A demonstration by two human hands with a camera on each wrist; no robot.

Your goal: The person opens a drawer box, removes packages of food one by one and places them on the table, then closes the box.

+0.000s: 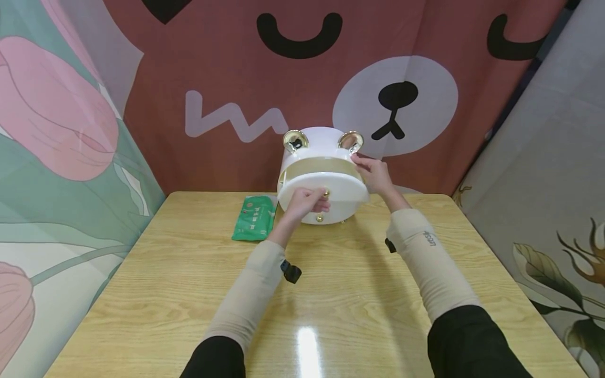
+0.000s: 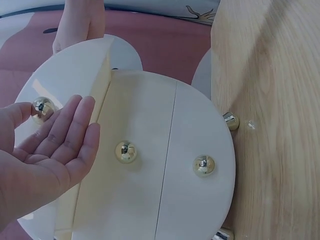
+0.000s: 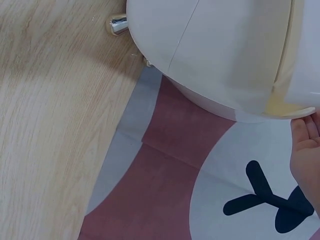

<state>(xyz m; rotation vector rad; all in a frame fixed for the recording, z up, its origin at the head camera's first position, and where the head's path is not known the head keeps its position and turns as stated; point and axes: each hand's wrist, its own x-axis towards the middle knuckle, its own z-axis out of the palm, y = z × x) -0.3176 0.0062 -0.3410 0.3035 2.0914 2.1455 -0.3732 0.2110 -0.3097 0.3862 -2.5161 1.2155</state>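
A white rounded drawer box [image 1: 319, 137] with gold ear-like rings on top stands at the back of the table. Its top drawer [image 1: 347, 190] is pulled out, and no contents are visible. My left hand [image 1: 303, 202] pinches that drawer's gold knob [image 2: 44, 110] between thumb and index finger, the other fingers loosely bent. Below it, two lower drawers with a middle knob [image 2: 126, 151] and a bottom knob [image 2: 204, 165] are closed. My right hand [image 1: 375, 173] touches the box's upper right side, fingers fairly straight along its edge in the right wrist view.
A green packet [image 1: 255, 218] lies left of the box. The wooden table [image 1: 189, 294] ends just behind the box, where a patterned curtain [image 1: 212, 163] hangs. Short gold feet [image 2: 231, 121] support the box.
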